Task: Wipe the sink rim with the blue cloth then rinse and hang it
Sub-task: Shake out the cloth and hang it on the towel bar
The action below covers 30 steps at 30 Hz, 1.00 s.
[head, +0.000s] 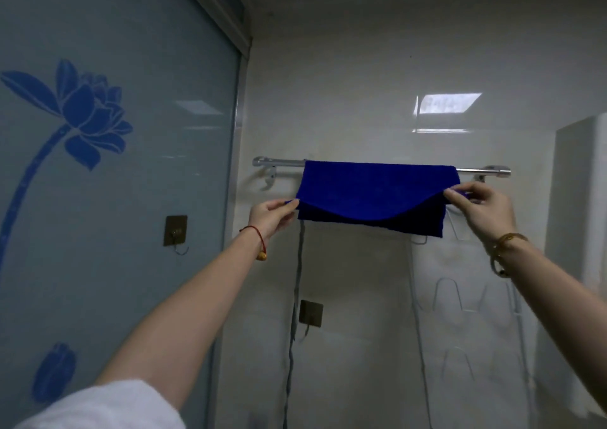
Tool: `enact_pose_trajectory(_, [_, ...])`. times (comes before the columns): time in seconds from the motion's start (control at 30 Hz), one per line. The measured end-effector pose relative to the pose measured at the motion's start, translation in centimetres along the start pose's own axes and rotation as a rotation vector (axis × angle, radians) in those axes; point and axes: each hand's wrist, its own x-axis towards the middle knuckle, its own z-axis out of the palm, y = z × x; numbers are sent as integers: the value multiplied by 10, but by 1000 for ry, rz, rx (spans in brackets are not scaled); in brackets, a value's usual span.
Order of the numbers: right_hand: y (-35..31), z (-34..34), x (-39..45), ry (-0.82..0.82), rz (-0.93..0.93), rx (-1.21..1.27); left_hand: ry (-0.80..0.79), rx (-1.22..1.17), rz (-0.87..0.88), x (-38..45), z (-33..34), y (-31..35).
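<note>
The blue cloth (368, 192) hangs folded over a chrome towel rail (279, 162) on the white wall ahead. Its front flap is lifted at both lower corners, and the darker back flap hangs behind it. My left hand (271, 215) pinches the front flap's left corner between thumb and fingers. At the flap's right corner, my right hand (481, 207) pinches the cloth the same way. Both arms reach up and forward. The sink is out of view.
A frosted glass door with a blue flower print (85, 113) fills the left side and carries a stick-on hook (175, 231). Another hook (310, 312) and a thin cord (297, 280) sit below the rail. A white wire rack (460, 297) hangs at the right.
</note>
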Motion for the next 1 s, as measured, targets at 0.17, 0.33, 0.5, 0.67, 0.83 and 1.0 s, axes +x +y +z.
enact_pose_trajectory(0.17, [37,17,-26,108,181,81,16,-98,-47,6,13,-24])
enact_pose_trajectory(0.33, [66,36,-25,148,357,326,87,-128,-76,30,25,-36])
enact_pose_trajectory(0.5, [82,51,-5,240,425,378,22,-102,-65,55,29,-44])
enact_pose_trajectory(0.67, [100,63,11,264,425,278,-71,13,8,75,26,-61])
enact_pose_trajectory(0.83, [117,68,8,289,366,252,36,10,133,79,22,-84])
enact_pose_trajectory(1.0, [121,69,6,241,305,278,-6,-14,193,80,21,-98])
